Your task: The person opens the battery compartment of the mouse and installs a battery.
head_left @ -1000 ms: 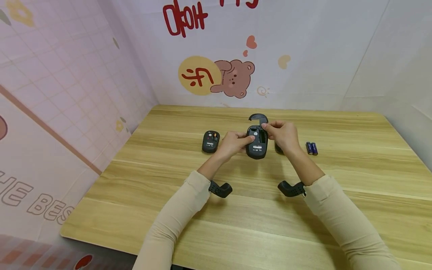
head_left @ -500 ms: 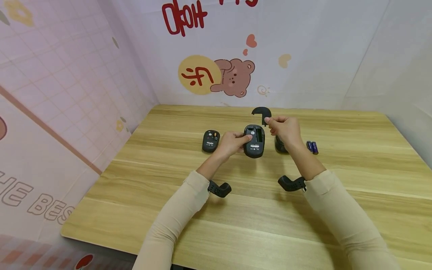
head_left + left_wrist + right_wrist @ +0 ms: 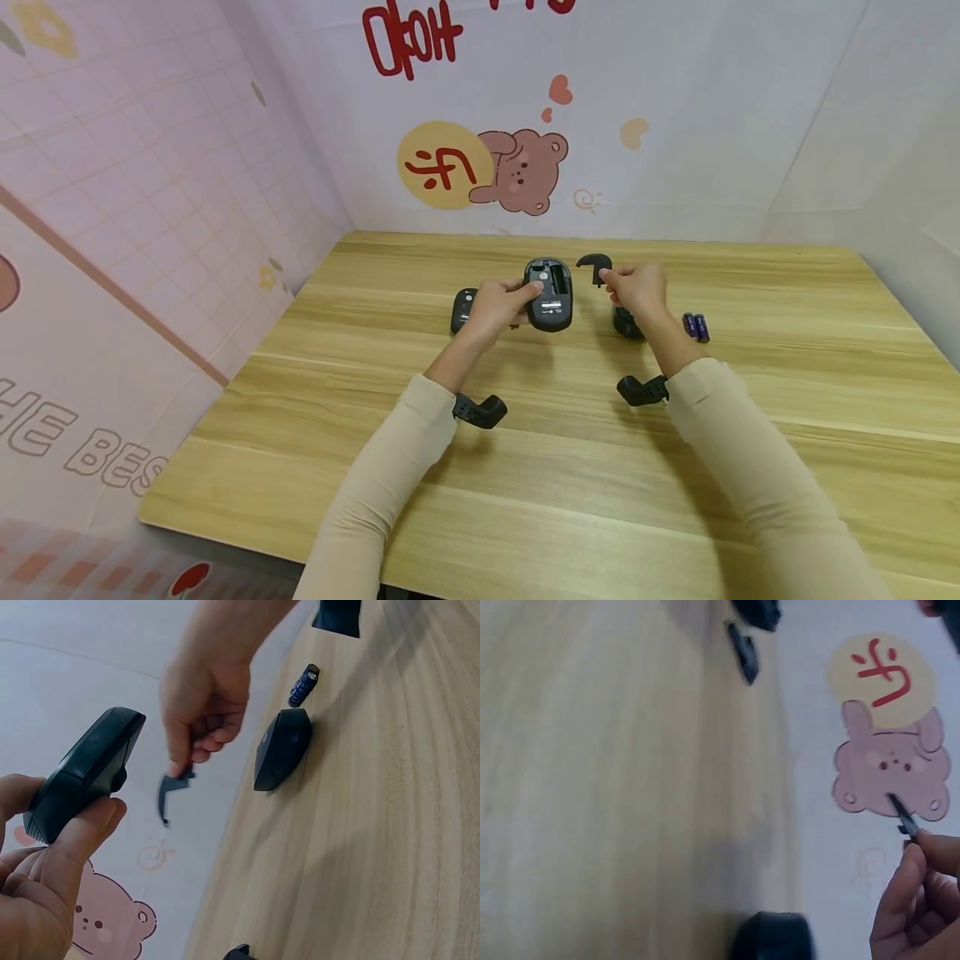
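Note:
My left hand (image 3: pixel 489 312) holds a black computer mouse (image 3: pixel 552 315) above the table, its underside turned towards me. Its battery compartment is uncovered and looks dark inside. In the left wrist view, the thumb and fingers grip the mouse (image 3: pixel 86 776) from below. My right hand (image 3: pixel 637 292) pinches the curved black battery cover (image 3: pixel 597 267), apart from the mouse and to its right. The cover (image 3: pixel 904 814) appears edge-on in the right wrist view. A second mouse (image 3: pixel 462 310) lies underside up on the left, partly hidden by my left hand.
Another black mouse (image 3: pixel 627 323) rests on the wooden table (image 3: pixel 555 467) below my right hand, partly covered by it. Two blue batteries (image 3: pixel 696 327) lie side by side farther right. A printed sheet (image 3: pixel 690 150) stands behind the table's back edge.
The battery cover has come away from the mouse in my right hand and shifted right. My left hand has moved the mouse up and left, now covering part of the second mouse.

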Motion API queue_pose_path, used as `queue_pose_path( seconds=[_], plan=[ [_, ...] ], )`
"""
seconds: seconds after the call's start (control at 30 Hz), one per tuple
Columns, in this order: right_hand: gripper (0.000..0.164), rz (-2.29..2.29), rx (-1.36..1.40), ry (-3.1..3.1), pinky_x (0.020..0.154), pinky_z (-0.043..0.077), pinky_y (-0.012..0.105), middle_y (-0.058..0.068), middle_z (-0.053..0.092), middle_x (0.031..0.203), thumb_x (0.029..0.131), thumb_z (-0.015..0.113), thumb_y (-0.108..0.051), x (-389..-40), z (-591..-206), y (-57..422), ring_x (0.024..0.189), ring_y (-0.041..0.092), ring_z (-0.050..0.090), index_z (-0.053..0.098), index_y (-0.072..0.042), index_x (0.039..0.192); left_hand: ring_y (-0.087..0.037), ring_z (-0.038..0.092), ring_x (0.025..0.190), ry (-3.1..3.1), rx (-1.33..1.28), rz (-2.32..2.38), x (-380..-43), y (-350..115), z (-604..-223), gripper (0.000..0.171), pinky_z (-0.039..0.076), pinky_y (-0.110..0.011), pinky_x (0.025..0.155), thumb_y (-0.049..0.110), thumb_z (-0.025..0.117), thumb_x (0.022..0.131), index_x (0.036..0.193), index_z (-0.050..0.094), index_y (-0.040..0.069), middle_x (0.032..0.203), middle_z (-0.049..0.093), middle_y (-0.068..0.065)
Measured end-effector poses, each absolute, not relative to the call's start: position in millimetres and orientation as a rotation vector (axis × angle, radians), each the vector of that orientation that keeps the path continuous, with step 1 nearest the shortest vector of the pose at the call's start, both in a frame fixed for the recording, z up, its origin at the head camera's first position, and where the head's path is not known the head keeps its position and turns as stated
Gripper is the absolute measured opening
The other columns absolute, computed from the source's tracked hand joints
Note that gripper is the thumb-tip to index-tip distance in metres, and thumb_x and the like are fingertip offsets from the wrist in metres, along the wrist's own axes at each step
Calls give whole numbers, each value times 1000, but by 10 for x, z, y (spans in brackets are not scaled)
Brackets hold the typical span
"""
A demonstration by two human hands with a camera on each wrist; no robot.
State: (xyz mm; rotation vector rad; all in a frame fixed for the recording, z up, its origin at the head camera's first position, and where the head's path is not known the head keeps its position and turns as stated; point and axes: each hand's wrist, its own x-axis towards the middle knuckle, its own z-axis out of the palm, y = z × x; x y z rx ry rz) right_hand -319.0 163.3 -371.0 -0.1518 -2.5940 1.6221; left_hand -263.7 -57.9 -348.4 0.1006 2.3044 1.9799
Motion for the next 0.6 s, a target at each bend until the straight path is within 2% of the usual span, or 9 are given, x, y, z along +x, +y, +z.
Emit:
queue_pose_path(
  seconds=[0.1, 0.17, 0.3, 0.33, 0.4, 0.43, 0.5, 0.6],
  plan=[
    [35, 1377, -124, -2759, 47, 47, 24, 18, 69, 80, 94, 60, -26, -3207, -3778, 1626, 57, 20, 60, 71, 6, 99, -22, 70, 84, 2302, 100, 1990, -2637, -583, -3470, 42, 57, -30, 73, 21, 63, 93, 128, 57, -2, 104, 68, -18],
    [34, 1202, -93, -2860, 46, 42, 24, 18, 70, 81, 94, 59, -26, -3206, -3809, 1612, 58, 20, 59, 73, 5, 95, -21, 70, 84, 2307, 100, 1992, -2638, -583, -3466, 41, 57, -29, 71, 21, 63, 93, 126, 58, -2, 104, 68, -18],
    [32, 1029, -69, -2979, 47, 40, 24, 13, 69, 71, 93, 61, -26, -3200, -3843, 1586, 61, 20, 56, 75, 2, 88, -20, 70, 82, 2311, 106, 1994, -2637, -580, -3458, 39, 56, -38, 77, 20, 63, 93, 125, 59, -2, 103, 68, -18],
    [31, 1008, -75, -3001, 46, 39, 24, 10, 67, 66, 92, 61, -26, -3198, -3848, 1579, 60, 19, 55, 75, 2, 86, -19, 70, 81, 2312, 105, 1991, -2639, -580, -3456, 39, 55, -41, 79, 21, 63, 93, 125, 60, -1, 103, 69, -17],
    [32, 968, -81, -3041, 44, 37, 24, 6, 63, 58, 92, 62, -26, -3198, -3853, 1568, 55, 19, 52, 75, 0, 78, -18, 70, 78, 2318, 100, 1984, -2642, -579, -3450, 39, 57, -39, 75, 21, 63, 93, 125, 60, -1, 102, 69, -17],
    [34, 937, -92, -3066, 43, 35, 23, 3, 58, 53, 92, 62, -27, -3201, -3856, 1557, 52, 17, 49, 73, -3, 70, -18, 70, 78, 2313, 99, 1986, -2645, -578, -3449, 39, 56, -40, 76, 21, 63, 93, 125, 60, -1, 102, 69, -17],
    [43, 855, -93, -3127, 41, 32, 22, 0, 48, 46, 92, 62, -27, -3207, -3856, 1540, 47, 15, 43, 65, -5, 56, -18, 70, 80, 2305, 97, 1987, -2648, -574, -3449, 40, 57, -36, 75, 21, 63, 93, 126, 59, -1, 103, 69, -17],
    [48, 752, -76, -3199, 39, 29, 21, -2, 40, 44, 93, 61, -26, -3215, -3859, 1510, 43, 13, 38, 55, -10, 48, -20, 69, 83, 2292, 88, 1993, -2649, -568, -3455, 40, 56, -37, 78, 21, 63, 93, 126, 59, -1, 104, 68, -17]
  ],
)
